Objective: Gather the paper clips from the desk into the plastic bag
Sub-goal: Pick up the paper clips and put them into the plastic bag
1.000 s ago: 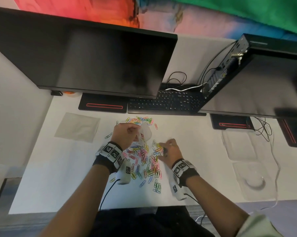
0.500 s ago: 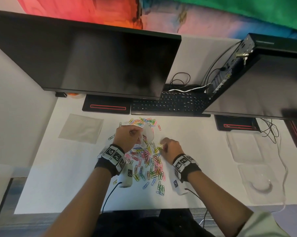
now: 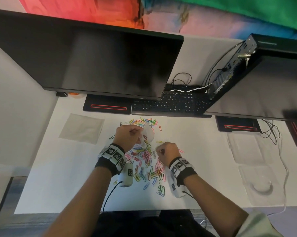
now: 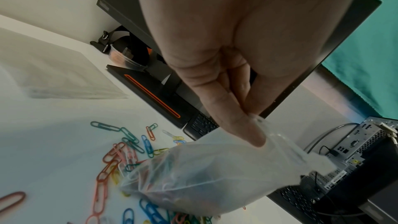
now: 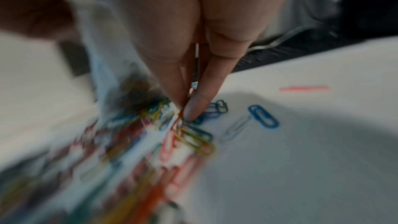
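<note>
Several coloured paper clips (image 3: 147, 165) lie scattered on the white desk (image 3: 64, 177) in front of the keyboard. My left hand (image 3: 129, 136) pinches the top edge of a small clear plastic bag (image 3: 148, 135), which hangs with clips inside (image 4: 193, 181). The left hand's fingertips (image 4: 249, 130) press the bag's rim. To the right, my right hand (image 3: 164, 151) is down on the pile, its thumb and finger (image 5: 193, 108) pinching a few clips (image 5: 193, 139) off the desk. The bag (image 5: 107, 67) hangs blurred at the left of the right wrist view.
A black keyboard (image 3: 170, 105) and two monitors (image 3: 96, 60) stand behind the pile. A flat clear bag (image 3: 82, 128) lies at the left, more clear plastic sheets (image 3: 247, 149) and cables at the right. The desk's front edge runs near my forearms.
My right hand has moved up and slightly left across the pile, closer to the bag, and closed on clips. The left hand has held the bag almost still.
</note>
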Demonstrator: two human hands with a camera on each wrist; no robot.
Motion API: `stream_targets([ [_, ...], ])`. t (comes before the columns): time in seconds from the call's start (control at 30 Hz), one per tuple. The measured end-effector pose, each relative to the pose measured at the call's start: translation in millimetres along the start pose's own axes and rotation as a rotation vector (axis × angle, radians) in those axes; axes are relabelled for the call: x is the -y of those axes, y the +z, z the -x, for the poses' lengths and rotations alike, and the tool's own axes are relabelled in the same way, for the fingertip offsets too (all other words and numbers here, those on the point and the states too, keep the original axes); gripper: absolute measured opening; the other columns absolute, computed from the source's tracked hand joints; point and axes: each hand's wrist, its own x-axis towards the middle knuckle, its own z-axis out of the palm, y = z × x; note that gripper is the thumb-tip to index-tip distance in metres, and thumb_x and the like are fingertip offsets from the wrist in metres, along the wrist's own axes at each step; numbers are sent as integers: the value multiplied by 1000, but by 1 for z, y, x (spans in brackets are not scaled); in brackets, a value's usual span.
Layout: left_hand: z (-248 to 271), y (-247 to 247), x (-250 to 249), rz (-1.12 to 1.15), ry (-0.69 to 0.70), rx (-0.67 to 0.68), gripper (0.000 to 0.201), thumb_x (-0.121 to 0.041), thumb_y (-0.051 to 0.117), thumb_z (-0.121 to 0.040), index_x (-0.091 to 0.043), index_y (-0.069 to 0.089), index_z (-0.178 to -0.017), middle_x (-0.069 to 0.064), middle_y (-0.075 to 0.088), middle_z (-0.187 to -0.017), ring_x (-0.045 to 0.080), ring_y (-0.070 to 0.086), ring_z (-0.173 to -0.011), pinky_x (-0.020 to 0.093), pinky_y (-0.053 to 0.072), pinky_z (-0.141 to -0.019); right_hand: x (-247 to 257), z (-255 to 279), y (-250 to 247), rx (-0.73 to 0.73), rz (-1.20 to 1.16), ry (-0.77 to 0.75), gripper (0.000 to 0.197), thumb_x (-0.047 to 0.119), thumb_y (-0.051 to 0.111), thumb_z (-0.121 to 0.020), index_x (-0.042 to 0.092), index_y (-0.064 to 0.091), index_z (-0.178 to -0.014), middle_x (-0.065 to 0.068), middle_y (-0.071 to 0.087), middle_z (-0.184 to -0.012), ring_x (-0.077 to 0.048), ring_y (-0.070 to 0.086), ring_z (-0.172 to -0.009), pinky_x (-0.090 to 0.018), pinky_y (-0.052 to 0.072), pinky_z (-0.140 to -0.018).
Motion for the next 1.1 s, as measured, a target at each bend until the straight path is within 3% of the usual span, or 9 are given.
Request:
stream_targets([
  [0.07, 0, 0, 1, 5, -4, -2, 18, -6, 60, -94, -9, 77, -96, 5, 76, -79, 15, 75, -67, 38, 64, -69, -2, 1, -9, 5, -309, 219, 8, 8, 73, -79, 12, 79, -83, 3, 73, -81, -8, 66, -64, -4, 47, -59],
  [0.17, 0, 1, 0, 0, 8, -6, 18, -7, 60, -94, -9, 77, -96, 5, 76, -79, 15, 74, -66, 37, 64, -68, -3, 6, -25, 116, -771, 424, 16, 5, 78, -77, 7, 77, -93, -10, 76, -90, -17, 74, -75, -15, 55, -63],
  [0.27, 1, 1, 1, -5, 9, -6, 18, -6, 60, -94, -9, 77, -97, 6, 76, -80, 15, 74, -66, 37, 64, -69, 8, 7, -42, 141, -1120, 422, 21, -3, 72, -79, 1, 73, -99, -17, 74, -99, -25, 72, -90, -21, 58, -73],
  [0.4, 2, 3, -1, -18, 25, 13, 17, -7, 60, -94, -10, 76, -97, 5, 76, -79, 17, 74, -68, 37, 64, -70, 33, 3, -66, 103, -1326, 291, 20, -4, 66, -84, 3, 71, -101, -11, 75, -95, -20, 72, -88, -21, 57, -76],
  [0.67, 3, 6, -5, -33, 28, 16, 16, -5, 61, -92, -9, 77, -93, 7, 76, -75, 22, 75, -70, 39, 63, -75, 75, -12, -73, -29, -197, -231, 11, 22, 70, -85, 15, 78, -85, 1, 75, -79, -8, 67, -68, -18, 51, -72],
  [0.8, 3, 1, -3, -26, 10, -12, 17, -6, 62, -92, -11, 77, -95, 6, 76, -81, 18, 75, -69, 41, 64, -69, 48, -9, -84, -89, -443, -55, 13, 28, 69, -86, 19, 76, -93, 6, 74, -87, -7, 70, -77, -33, 60, -76],
  [0.87, 2, -3, -1, -24, 18, -23, 16, -8, 62, -92, -12, 78, -93, 4, 77, -78, 16, 75, -68, 39, 64, -69, 18, -6, -82, -135, -249, 98, 26, 33, 67, -87, 19, 71, -109, 1, 71, -110, -14, 66, -99, -38, 53, -95],
  [0.97, 3, -9, -2, -21, 24, -37, 16, -12, 61, -94, -13, 77, -94, 3, 76, -76, 15, 75, -67, 38, 64, -69, -17, 11, -56, 143, 66, 328, 68, 49, 53, -92, 17, 31, -148, -7, 28, -156, -26, 29, -142, -40, 25, -116],
  [1.1, 5, -13, -4, 3, 17, -51, 16, -15, 62, -94, -11, 77, -94, 4, 76, -77, 15, 75, -66, 38, 64, -70, -11, 37, -7, 280, 50, 208, 74, 55, 38, -96, 27, 0, -153, -3, -10, -161, -29, -7, -148, -46, 7, -118],
])
